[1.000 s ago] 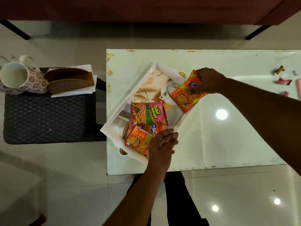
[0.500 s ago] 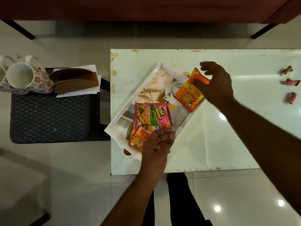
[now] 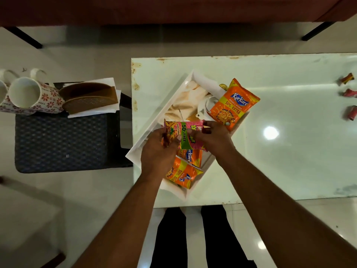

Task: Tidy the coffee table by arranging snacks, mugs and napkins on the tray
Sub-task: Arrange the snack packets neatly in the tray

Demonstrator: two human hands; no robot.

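A white tray lies slanted on the white coffee table. Over its middle I hold a pink snack packet with both hands: my left hand grips its left end, my right hand its right end. An orange Kurkure packet rests at the tray's far right corner, partly over a white mug. Two more orange packets lie at the tray's near end. Cream napkins fill the far part of the tray.
Small wrapped candies lie at the table's right edge. Left of the table, a dark woven stool carries floral mugs and a brown napkin holder on white napkins. A dark red sofa runs along the top.
My right hand let go of the orange packet at the tray's far corner and came down to the pink packet. My left hand moved up onto it too, and the packet is now lifted.
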